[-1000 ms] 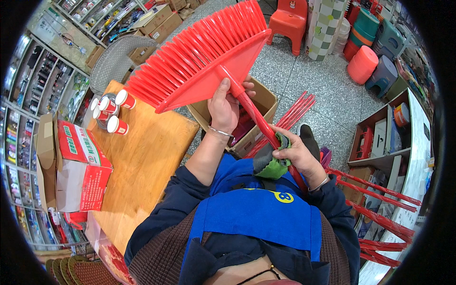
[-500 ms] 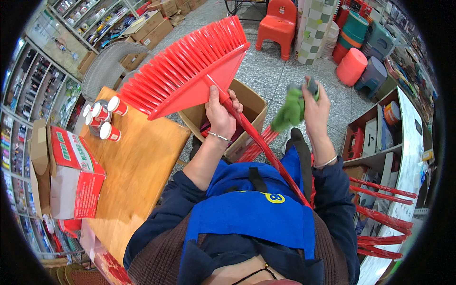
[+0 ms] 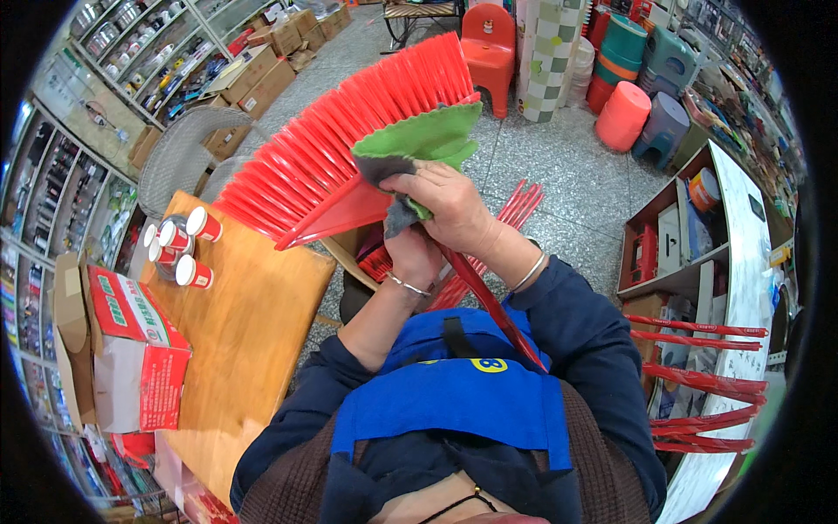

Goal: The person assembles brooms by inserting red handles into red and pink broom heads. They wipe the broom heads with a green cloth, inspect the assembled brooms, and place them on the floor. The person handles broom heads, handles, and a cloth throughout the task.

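A red broom (image 3: 349,131) is raised in front of me, bristles up and to the far left, its red handle running down toward my lap. My left hand (image 3: 412,258) is closed around the handle just below the broom head, partly covered by the cloth and my other hand. My right hand (image 3: 454,205) grips a green and grey cloth (image 3: 417,140) and presses it to the base of the broom head. Part of the head's red plastic is hidden behind the cloth.
Left is a wooden table (image 3: 253,306) with several paper cups (image 3: 194,272) and a red-white carton (image 3: 140,349). An open cardboard box (image 3: 347,245) stands below the broom. Wrapped red handles (image 3: 707,393) jut out beside a shelf unit (image 3: 738,201) on the right. A red chair (image 3: 487,57) stands ahead.
My right hand has swung left with the cloth, from beside the broom onto the base of its head. My left hand still holds the handle.
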The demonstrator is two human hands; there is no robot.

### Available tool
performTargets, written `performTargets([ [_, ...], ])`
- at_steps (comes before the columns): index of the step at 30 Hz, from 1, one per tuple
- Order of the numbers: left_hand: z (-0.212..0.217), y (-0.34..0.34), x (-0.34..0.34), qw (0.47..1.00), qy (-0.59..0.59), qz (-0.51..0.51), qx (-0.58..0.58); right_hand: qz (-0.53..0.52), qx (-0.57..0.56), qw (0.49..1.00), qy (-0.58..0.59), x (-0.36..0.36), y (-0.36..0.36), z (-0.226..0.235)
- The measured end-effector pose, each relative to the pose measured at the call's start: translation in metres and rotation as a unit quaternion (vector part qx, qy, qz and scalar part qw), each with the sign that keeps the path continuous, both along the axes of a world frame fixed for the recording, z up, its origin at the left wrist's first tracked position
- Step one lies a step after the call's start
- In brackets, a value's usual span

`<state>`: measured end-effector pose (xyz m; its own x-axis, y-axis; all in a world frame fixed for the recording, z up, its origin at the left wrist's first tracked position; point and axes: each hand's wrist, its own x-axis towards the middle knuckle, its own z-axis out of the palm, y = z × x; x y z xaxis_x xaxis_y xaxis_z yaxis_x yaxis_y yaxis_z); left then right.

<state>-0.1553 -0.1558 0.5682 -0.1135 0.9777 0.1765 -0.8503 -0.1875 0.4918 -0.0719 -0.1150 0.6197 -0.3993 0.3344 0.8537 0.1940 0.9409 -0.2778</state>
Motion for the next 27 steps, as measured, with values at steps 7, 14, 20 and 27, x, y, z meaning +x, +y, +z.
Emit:
performTargets([
  [7, -0.001, -0.001, -0.001, 0.995, 0.043, -0.028, -0.084, -0.183, 0.005, 0.978, -0.096, 0.047, 0.047, -0.024],
  [14, 0.003, 0.004, 0.000, 0.993, 0.031, -0.065, -0.089, -0.259, -0.401, 0.876, 0.066, 0.100, 0.079, -0.070],
  [20, 0.008, 0.031, -0.024, 0.986, -0.001, -0.164, 0.005, 0.127, -0.651, 0.737, 0.126, 0.093, -0.012, -0.088],
  [27, 0.006, 0.059, -0.004, 0.977, -0.076, -0.198, 0.003, 0.059, -0.628, 0.771, 0.082, 0.071, -0.056, -0.067],
])
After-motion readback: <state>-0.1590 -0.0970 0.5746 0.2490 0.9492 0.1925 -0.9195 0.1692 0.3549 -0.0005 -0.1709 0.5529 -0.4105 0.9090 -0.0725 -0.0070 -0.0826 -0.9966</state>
